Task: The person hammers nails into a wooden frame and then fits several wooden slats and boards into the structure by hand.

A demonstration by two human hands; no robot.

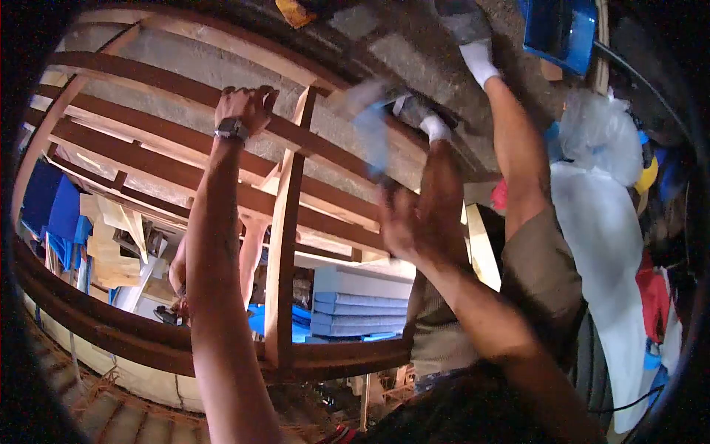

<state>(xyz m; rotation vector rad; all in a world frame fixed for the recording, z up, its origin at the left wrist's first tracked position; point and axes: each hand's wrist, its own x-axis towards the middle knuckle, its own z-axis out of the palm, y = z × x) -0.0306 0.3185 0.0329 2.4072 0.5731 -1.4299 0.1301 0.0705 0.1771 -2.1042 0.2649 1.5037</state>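
My left hand (244, 111), with a watch (231, 129) at the wrist, is closed over a long brown beam of a wooden frame (333, 152). My right hand (410, 226) is smeared by motion and grips what looks like a hammer (370, 133), with a bluish handle and a grey, blurred head. The hammer is near the frame, to the right of a lighter wooden crosspiece (285, 222). Whether its head touches the wood cannot be made out.
Behind the frame are another person's limbs (253, 251). Stacked pale-blue slabs (359, 303) and a blue box (52, 200) lie beyond. My legs (518, 148) are at the right, near a white sheet (599, 237), a clear plastic bag (599, 137) and a blue container (560, 33).
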